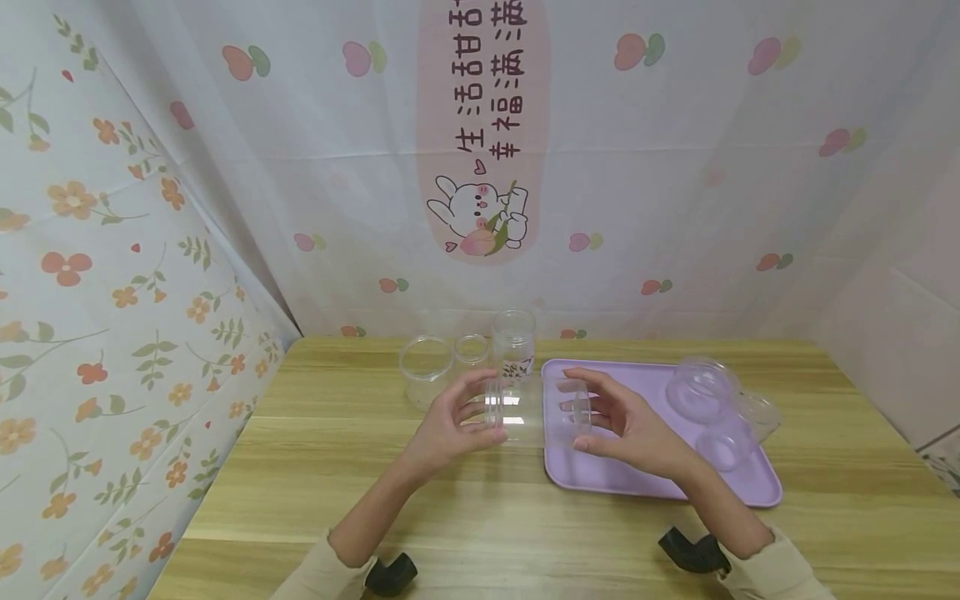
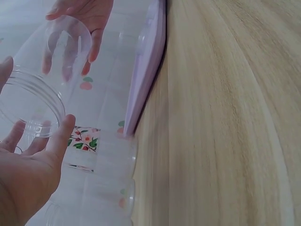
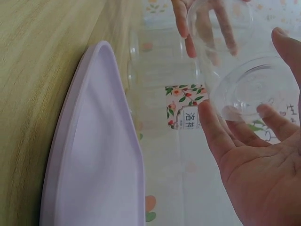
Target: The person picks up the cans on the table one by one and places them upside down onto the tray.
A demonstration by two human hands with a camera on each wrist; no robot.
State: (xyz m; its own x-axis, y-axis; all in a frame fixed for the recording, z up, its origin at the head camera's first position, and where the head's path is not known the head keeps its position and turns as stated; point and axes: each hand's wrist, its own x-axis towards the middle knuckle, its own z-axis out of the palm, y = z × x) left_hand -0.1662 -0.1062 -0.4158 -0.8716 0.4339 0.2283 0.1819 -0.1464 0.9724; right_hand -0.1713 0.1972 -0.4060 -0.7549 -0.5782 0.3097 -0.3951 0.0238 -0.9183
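A clear jar (image 1: 531,417) lies on its side in the air between the two hands, above the tray's left edge. My left hand (image 1: 450,425) holds its threaded mouth, thumb and fingers spread round the rim. At the other end my right hand (image 1: 636,429) grips the base with curved fingers. The left wrist view shows the open mouth of the jar (image 2: 35,96) toward the left palm. In the right wrist view the round base (image 3: 249,89) sits within the right fingers.
Behind the hands stand a wide clear jar (image 1: 426,379), a smaller one (image 1: 472,354) and a tall jar with a floral label (image 1: 513,337). A purple tray (image 1: 611,481) on the wooden table (image 1: 315,475) carries several clear containers (image 1: 701,396) at its right side. A patterned curtain hangs behind.
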